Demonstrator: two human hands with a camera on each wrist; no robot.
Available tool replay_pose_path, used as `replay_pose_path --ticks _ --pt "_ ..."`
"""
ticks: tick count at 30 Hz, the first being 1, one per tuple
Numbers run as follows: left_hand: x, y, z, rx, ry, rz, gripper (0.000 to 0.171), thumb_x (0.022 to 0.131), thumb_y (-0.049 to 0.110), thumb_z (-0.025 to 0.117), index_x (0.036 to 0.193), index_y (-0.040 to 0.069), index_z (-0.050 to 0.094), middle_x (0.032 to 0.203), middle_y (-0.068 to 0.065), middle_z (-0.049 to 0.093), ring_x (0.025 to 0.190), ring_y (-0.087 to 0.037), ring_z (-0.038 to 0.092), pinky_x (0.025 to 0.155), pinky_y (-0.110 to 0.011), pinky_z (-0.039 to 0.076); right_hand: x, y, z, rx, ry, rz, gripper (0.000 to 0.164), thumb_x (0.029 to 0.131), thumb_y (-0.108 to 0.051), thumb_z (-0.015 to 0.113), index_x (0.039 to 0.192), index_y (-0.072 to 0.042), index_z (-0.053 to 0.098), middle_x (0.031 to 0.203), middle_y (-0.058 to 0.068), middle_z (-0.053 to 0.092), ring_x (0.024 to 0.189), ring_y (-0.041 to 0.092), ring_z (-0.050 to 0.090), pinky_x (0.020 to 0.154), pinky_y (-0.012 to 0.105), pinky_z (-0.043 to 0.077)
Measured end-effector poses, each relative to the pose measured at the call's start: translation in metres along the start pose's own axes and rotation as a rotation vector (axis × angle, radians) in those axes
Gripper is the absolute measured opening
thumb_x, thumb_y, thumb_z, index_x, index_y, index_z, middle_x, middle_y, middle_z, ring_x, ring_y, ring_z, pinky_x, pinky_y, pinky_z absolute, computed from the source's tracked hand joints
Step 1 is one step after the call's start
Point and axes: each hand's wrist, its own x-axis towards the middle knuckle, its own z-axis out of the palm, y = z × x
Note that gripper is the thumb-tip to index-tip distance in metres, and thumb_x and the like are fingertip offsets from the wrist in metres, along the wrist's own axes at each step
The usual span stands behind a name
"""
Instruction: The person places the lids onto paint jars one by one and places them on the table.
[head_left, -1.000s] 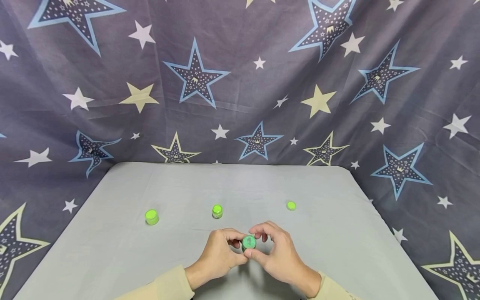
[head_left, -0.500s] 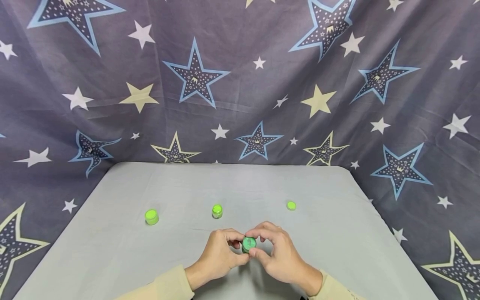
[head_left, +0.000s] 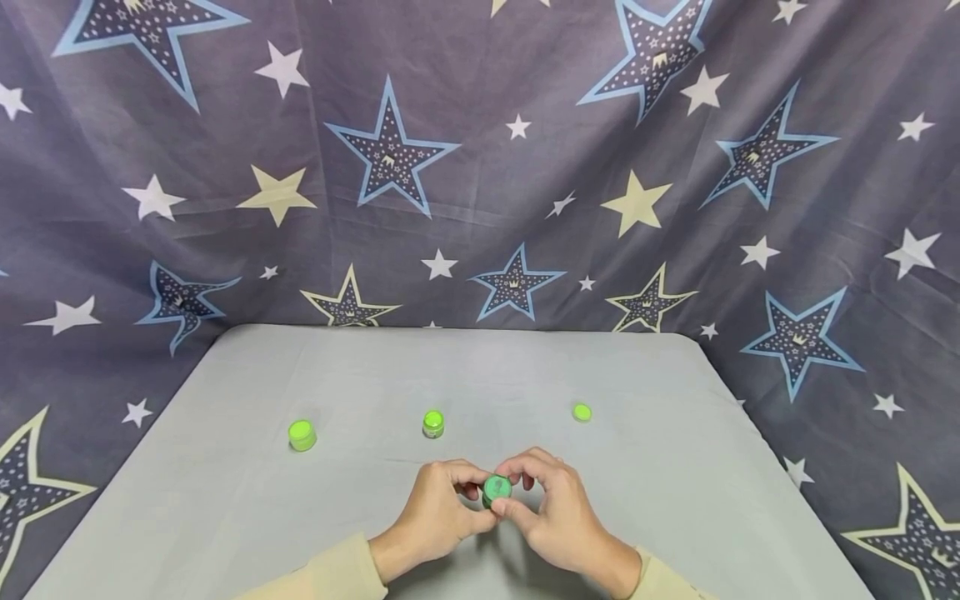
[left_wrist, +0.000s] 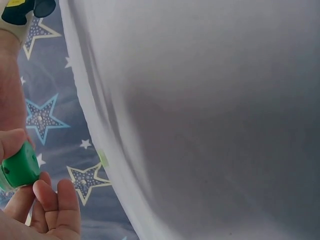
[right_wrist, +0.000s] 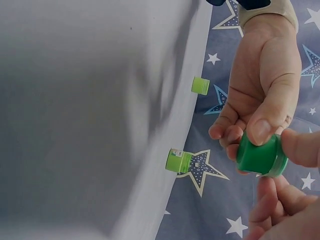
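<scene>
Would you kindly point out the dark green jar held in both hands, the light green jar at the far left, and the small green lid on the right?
dark green jar [head_left: 497, 488], head view, its top.
light green jar [head_left: 302, 433], head view, its lid.
small green lid [head_left: 582, 412], head view, its top.

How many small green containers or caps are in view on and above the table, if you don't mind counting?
4: a dark green jar gripped by the left hand and right hand; three lighter ones on the table, left, centre, right.

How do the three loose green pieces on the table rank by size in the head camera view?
1. Left green jar, largest.
2. Middle green jar, narrower.
3. Right green cap, smallest and flattest.
All three lie about equally far from the camera.
</scene>
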Motion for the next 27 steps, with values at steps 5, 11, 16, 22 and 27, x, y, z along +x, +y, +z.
replay_pose_path --ticks 5,11,16,22,27 --pt "-0.0008 0.0001 0.0002 -0.01 0.002 -0.005 0.024 0.075 0.013 0.092 0.096 0.019 0.082 0.088 0.014 0.072 0.082 -0.016 0.064 0.074 -0.026 0.055 -0.0015 -0.0013 0.0021 -0.02 0.018 0.033 0.032 0.077 -0.019 0.091 0.1 -0.023 0.07 0.09 -0.01 0.062 0.079 0.017 0.056 0.071 0.032 0.045" --pt "-0.0014 -0.001 0.0002 -0.025 0.002 -0.011 0.025 0.074 0.01 0.091 0.095 0.019 0.082 0.088 0.013 0.072 0.083 -0.017 0.064 0.074 -0.026 0.055 -0.0024 -0.0015 0.0036 -0.039 0.02 0.062 0.034 0.076 -0.023 0.092 0.099 -0.025 0.068 0.09 -0.012 0.061 0.079 0.014 0.054 0.071 0.032 0.044" --pt "-0.0013 -0.0016 -0.0005 -0.026 -0.005 -0.009 0.026 0.074 0.01 0.092 0.097 0.018 0.082 0.089 0.012 0.072 0.082 -0.016 0.064 0.073 -0.025 0.055 -0.0017 0.0 0.0025 -0.04 0.011 0.008 0.04 0.075 -0.017 0.093 0.107 -0.024 0.07 0.095 -0.013 0.063 0.081 0.012 0.056 0.072 0.031 0.046" --pt "-0.0019 -0.0014 -0.0015 -0.026 -0.017 0.005 0.025 0.075 0.014 0.092 0.097 0.019 0.082 0.089 0.012 0.072 0.081 -0.012 0.063 0.073 -0.025 0.055 -0.0003 0.0005 0.0003 -0.01 -0.029 -0.074 0.042 0.079 -0.008 0.088 0.117 -0.016 0.072 0.109 -0.01 0.069 0.088 0.007 0.057 0.075 0.028 0.047" --pt "-0.0023 -0.0014 -0.0017 -0.03 -0.02 0.003 0.023 0.076 0.015 0.092 0.097 0.017 0.082 0.089 0.011 0.072 0.081 -0.01 0.062 0.073 -0.024 0.055 -0.0002 0.0002 -0.0014 0.005 -0.066 -0.076 0.037 0.084 -0.01 0.085 0.118 -0.016 0.073 0.111 -0.01 0.069 0.09 0.009 0.059 0.076 0.029 0.048"
